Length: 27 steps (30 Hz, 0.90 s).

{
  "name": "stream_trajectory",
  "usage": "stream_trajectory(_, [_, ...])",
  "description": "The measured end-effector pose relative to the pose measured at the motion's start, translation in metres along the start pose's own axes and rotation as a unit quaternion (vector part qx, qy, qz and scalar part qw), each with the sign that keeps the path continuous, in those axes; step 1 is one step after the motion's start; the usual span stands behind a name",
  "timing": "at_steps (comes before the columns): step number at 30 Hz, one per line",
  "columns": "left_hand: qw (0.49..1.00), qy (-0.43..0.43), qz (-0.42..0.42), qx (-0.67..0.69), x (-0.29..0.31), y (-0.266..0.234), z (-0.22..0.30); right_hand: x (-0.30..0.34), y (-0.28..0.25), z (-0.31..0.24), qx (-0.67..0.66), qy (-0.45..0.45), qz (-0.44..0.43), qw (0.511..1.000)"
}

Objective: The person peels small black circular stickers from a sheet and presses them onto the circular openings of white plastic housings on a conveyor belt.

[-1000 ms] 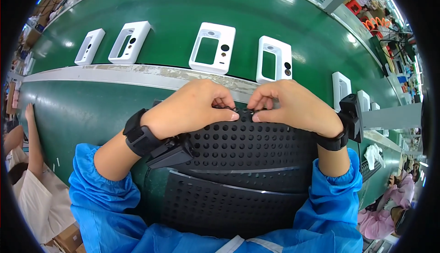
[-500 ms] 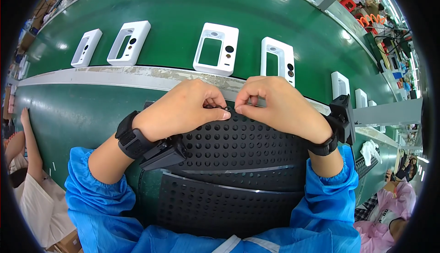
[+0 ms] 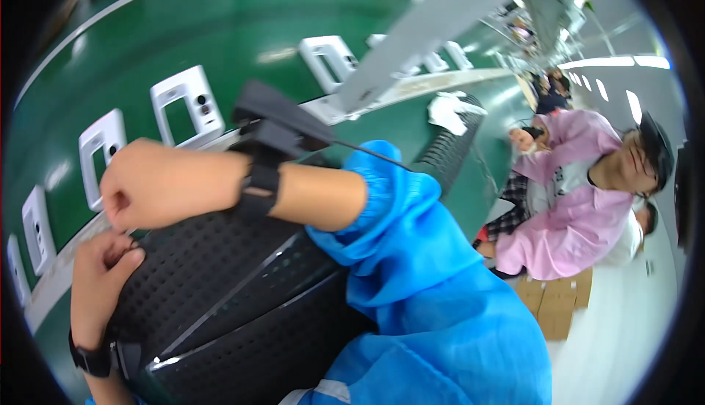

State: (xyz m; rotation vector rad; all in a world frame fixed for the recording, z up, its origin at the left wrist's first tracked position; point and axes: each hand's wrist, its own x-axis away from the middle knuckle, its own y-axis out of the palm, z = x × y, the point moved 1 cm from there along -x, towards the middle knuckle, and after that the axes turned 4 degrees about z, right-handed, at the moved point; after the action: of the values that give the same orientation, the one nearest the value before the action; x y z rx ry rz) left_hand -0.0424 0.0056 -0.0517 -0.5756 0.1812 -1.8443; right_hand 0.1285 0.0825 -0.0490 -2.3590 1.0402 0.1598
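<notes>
From the far left edge to upper centre, white rectangular housings (image 3: 197, 89) are lined up on a green work surface (image 3: 235, 19). At lower left, a thin dark piece (image 3: 134, 244) appears to be pinched between thumb and fingers of the left hand (image 3: 103, 273). Just above, the right hand (image 3: 150, 188) is curled and blurred (whether anything is gripped cannot be told). Across lower left and centre, a black perforated sheet (image 3: 213, 265) is laid, its upper edge near the fingers. Right of upper centre, a crumpled white cloth (image 3: 449, 111) is seen against a dark perforated piece (image 3: 454, 144). At right, a co-worker in pink (image 3: 565, 207) is now shown more fully, the view having been swung rightward; the handwork seems uninterrupted, both hands being kept close together. No writing can be read.
</notes>
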Motion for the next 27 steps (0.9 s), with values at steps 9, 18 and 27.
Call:
stream_trajectory(9, [0.997, 0.015, 0.009, -0.074, -0.019, 0.007, -0.017, -0.001, -0.002, 0.027, 0.027, -0.059, -0.015, 0.998])
stream_trajectory(18, [0.997, 0.024, 0.044, -0.065, -0.010, -0.003, -0.029, -0.006, 0.004, 0.025, -0.008, -0.034, -0.028, 0.999])
stream_trajectory(27, [0.988, -0.006, -0.014, -0.151, -0.004, 0.008, 0.027, -0.007, 0.007, 0.031, 0.003, -0.012, 0.014, 1.000])
